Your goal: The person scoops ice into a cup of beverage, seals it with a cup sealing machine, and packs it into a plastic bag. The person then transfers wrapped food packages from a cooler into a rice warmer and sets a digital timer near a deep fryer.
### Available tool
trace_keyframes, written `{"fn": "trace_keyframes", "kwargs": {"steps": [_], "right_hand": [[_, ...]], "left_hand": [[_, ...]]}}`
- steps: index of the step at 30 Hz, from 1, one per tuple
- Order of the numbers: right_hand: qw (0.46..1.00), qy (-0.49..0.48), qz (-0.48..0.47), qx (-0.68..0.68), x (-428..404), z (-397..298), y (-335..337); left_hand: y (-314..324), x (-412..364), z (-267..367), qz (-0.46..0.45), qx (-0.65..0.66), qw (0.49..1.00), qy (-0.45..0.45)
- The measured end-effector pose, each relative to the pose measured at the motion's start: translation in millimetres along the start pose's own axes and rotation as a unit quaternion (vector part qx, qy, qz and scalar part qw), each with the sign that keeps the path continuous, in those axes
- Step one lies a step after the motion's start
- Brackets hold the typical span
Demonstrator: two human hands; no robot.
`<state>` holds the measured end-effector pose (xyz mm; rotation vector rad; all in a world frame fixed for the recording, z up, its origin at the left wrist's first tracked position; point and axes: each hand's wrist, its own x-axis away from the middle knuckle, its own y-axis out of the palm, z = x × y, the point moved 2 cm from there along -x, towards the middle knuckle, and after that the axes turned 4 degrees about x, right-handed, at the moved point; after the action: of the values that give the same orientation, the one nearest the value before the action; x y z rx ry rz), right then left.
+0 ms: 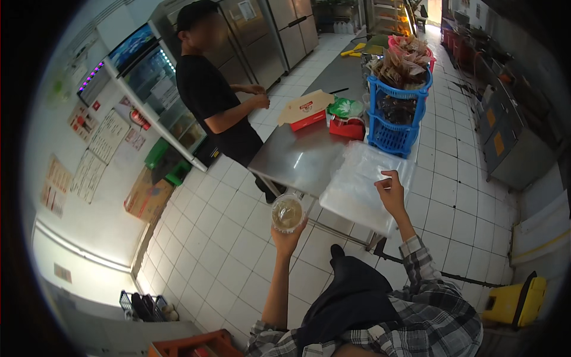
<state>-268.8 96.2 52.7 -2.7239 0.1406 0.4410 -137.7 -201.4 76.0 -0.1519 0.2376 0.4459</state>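
Observation:
My left hand [287,241] grips a round clear container [287,213] from below, held out over the floor in front of the table. Its top looks covered with clear plastic, and the contents are pale brownish. My right hand [393,195] is above a stack of clear plastic bags [352,185] at the table's near corner. Its thumb and index finger are apart, the other fingers curled, and I see nothing between them. Whether it touches the bags is hard to tell. The stack lies on a stainless steel table [296,154].
A blue tiered rack [395,138] with filled packets stands beyond the bags. Near it are a red tape dispenser [347,128], a green-white packet [345,108] and an open cardboard box [308,111]. A person in black [209,89] stands at the table's left side. A yellow case [513,301] sits lower right.

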Motion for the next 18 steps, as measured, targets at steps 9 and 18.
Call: {"fn": "trace_keyframes", "kwargs": {"steps": [9, 18], "right_hand": [[0.917, -0.027, 0.112, 0.382, -74.8, 24.9, 80.7], [0.946, 0.052, 0.129, 0.292, -67.3, 51.1, 77.3]], "left_hand": [[40.2, -156.5, -120.9, -0.013, -0.018, 0.998, -0.053], [30.7, -199.8, -148.2, -0.138, -0.188, 0.972, 0.020]]}}
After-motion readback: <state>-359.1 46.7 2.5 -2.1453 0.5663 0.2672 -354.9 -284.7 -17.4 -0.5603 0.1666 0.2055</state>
